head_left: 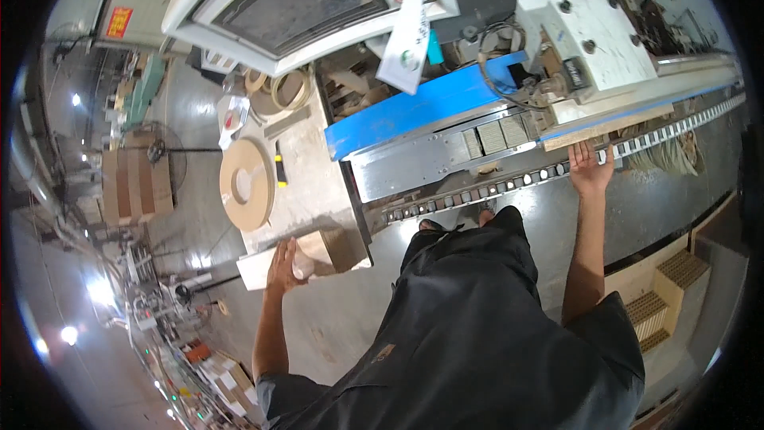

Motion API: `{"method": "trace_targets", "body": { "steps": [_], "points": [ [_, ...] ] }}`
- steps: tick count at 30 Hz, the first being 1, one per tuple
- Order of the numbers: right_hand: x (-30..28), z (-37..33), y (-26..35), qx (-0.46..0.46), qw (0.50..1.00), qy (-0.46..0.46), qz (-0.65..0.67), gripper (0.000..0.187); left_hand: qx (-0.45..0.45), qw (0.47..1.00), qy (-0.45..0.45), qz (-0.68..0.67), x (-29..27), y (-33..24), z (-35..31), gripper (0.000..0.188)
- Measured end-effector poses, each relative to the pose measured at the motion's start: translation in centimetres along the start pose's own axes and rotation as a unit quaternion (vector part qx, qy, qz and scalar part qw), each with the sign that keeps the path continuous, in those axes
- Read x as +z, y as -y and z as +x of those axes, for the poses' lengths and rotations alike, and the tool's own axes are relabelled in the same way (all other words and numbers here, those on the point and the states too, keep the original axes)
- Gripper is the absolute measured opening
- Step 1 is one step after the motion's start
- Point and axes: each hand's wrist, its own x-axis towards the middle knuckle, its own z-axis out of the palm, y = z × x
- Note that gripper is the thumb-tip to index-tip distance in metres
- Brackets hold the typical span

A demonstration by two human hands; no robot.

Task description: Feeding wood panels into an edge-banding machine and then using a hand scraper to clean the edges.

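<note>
My left hand [283, 267] lies on a stack of pale wooden boards [338, 248] at the near corner of a side table, its fingers stretched over the top. Out to the right, my right hand [587, 167] has its fingers spread against the near edge of a light wooden board [609, 129]. That board sits under the white head [589, 40] of a machine, beside a long support rail with rollers [493, 188]. Neither hand is wrapped around anything. Part of the board is hidden beneath the machine head.
A blue guard [422, 118] and steel bed [410, 166] run along the machine. A control box [298, 4] with a green lit button stands behind. The side table [318, 147] carries a tan banding roll [247, 185] and a yellow-black cutter [280, 170]. Stepped wooden pieces [660, 299] stand right.
</note>
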Motion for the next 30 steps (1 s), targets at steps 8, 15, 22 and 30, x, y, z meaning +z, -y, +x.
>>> {"method": "trace_targets", "body": {
  "steps": [8, 15, 22, 30],
  "points": [
    [-2.7, 2.2, 1.0, -0.106, 0.993, -0.038, 0.019, 0.065, 0.012, 0.999, 0.005, 0.047, -3.8, -4.5, 3.1, 0.136],
    [-4.3, 3.4, -3.5, -0.058, 0.994, -0.069, -0.061, 0.035, 0.128, 0.982, -0.07, 0.122, -8.6, -17.2, 10.9, 0.134],
    [-4.0, -0.8, -7.8, -0.041, 0.993, -0.004, -0.11, 0.023, 0.256, 0.944, -0.123, 0.171, -8.1, -32.3, 18.0, 0.135],
    [-4.6, -6.1, -7.3, -0.054, 0.975, 0.024, -0.213, 0.038, 0.297, 0.936, -0.082, 0.172, -6.3, -43.1, 21.3, 0.137]
  ]
}}
